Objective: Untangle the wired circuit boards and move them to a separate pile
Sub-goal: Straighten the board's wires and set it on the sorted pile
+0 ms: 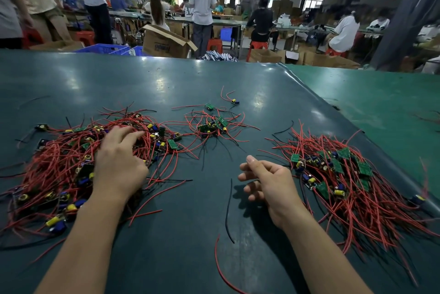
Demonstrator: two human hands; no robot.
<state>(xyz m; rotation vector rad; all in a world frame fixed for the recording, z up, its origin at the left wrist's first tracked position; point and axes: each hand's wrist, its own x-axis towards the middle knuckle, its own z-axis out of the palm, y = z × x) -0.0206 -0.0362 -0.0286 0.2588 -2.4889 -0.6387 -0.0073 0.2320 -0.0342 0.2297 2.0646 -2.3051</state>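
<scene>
Your left hand (119, 163), fingers spread, presses the tangled pile (59, 170) at nine o'clock; your right hand (264, 182), loosely curled, holds nothing beside the sorted pile (352, 186) at three o'clock.

the hall is dim and the dark green table (214, 74) is lit from overhead; pale patches of glare lie on its far half, brightest near the middle; daylight blows out a doorway and windows at the back; soft shadows fall under the right hand (264, 182) and forearm toward the viewer; wide-angle distortion bends the table's far edge and stretches the corners; the near wires look smeared at the left and right edges; background people are soft
</scene>
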